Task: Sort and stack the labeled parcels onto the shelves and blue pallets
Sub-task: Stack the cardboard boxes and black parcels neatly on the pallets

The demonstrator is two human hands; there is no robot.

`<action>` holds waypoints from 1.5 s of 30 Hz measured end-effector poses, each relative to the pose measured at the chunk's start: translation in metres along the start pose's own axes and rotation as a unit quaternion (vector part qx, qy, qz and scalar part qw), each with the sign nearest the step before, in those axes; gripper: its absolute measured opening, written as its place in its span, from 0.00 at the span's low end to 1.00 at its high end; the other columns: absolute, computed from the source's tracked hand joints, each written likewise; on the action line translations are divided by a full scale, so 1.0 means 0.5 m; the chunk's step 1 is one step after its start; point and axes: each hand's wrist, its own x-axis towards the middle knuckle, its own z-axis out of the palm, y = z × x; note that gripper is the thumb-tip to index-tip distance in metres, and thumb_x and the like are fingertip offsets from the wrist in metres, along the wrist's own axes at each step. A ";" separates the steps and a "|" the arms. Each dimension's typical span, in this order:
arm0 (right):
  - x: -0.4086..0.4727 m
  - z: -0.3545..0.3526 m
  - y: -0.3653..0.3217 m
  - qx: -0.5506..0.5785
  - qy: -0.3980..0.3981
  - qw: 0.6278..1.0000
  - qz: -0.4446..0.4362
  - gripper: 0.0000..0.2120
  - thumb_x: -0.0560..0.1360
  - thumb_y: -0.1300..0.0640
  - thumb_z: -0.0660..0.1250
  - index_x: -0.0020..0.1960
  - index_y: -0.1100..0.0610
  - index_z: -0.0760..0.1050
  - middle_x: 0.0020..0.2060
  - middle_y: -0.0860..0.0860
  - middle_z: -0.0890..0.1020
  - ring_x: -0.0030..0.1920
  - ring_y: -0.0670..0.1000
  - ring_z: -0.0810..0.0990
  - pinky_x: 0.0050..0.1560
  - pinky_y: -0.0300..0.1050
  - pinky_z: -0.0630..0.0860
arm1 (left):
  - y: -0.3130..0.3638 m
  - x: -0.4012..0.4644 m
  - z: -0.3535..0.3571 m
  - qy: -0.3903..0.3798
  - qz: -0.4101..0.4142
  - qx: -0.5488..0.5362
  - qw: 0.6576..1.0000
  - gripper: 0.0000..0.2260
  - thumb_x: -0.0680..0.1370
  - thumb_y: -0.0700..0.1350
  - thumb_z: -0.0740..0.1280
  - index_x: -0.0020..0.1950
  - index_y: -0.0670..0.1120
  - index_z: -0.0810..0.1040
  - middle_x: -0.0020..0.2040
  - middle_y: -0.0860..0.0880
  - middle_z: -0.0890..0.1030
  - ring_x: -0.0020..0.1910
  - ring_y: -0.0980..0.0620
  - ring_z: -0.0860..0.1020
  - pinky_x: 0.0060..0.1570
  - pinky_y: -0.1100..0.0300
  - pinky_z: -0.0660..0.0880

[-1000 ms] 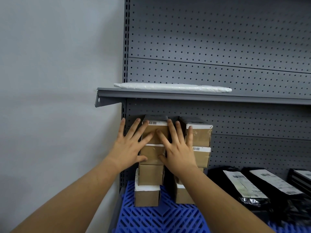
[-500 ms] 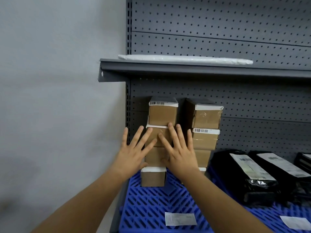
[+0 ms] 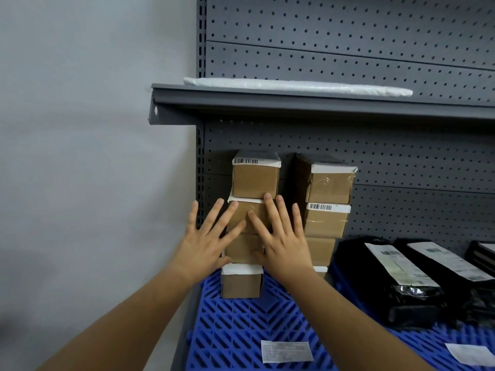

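Four brown cardboard boxes stacked in a left column (image 3: 250,223) on the blue pallet (image 3: 241,333), hard against the grey pegboard back panel (image 3: 348,36). Second column of boxes (image 3: 325,202) just beside, to the right, white barcode labels on top edges. Left hand (image 3: 205,243) flat, fingers spread apart, pressed against the left column's middle boxes; right hand (image 3: 281,238) likewise splayed wide, gripping nothing, palm on the same boxes. Black bagged parcels (image 3: 396,279) lying further right on the pallet. Loose paper labels (image 3: 286,351) on the pallet's front. Above, grey metal shelf (image 3: 267,103) carrying a long white wrapped parcel (image 3: 294,85). Plain pale wall (image 3: 80,156) at left.
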 end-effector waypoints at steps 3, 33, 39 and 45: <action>-0.004 0.000 0.004 -0.007 0.007 1.000 0.003 0.45 0.67 0.45 0.74 0.77 0.50 0.57 0.78 0.59 0.49 0.77 0.61 0.47 0.74 0.64 0.47 | 0.021 -0.012 0.004 0.000 0.028 -0.020 0.999 0.49 0.66 0.72 0.67 0.79 0.52 0.52 0.80 0.42 0.45 0.78 0.39 0.46 0.69 0.28 0.46; -0.020 0.003 0.005 -0.024 -0.006 1.000 0.008 0.48 0.65 0.40 0.74 0.78 0.49 0.55 0.78 0.58 0.47 0.77 0.62 0.46 0.73 0.66 0.47 | 0.110 -0.003 0.037 -0.042 -0.060 -0.059 0.996 0.53 0.67 0.71 0.67 0.79 0.50 0.41 0.80 0.44 0.42 0.78 0.40 0.43 0.69 0.28 0.41; -0.047 0.017 -0.008 -0.051 -0.034 0.998 -0.015 0.54 0.63 0.39 0.76 0.79 0.52 0.50 0.78 0.58 0.46 0.77 0.61 0.46 0.74 0.65 0.46 | 0.088 -0.009 0.032 -0.030 -0.038 -0.035 0.998 0.52 0.68 0.70 0.66 0.79 0.49 0.42 0.80 0.45 0.42 0.78 0.41 0.42 0.69 0.29 0.42; -0.046 0.033 -0.005 -0.066 -0.050 0.996 -0.014 0.55 0.63 0.39 0.75 0.79 0.53 0.47 0.78 0.57 0.45 0.77 0.60 0.45 0.74 0.64 0.46 | 0.083 -0.004 0.036 -0.031 -0.032 -0.015 0.999 0.51 0.68 0.70 0.67 0.79 0.48 0.45 0.80 0.44 0.42 0.78 0.41 0.43 0.70 0.29 0.42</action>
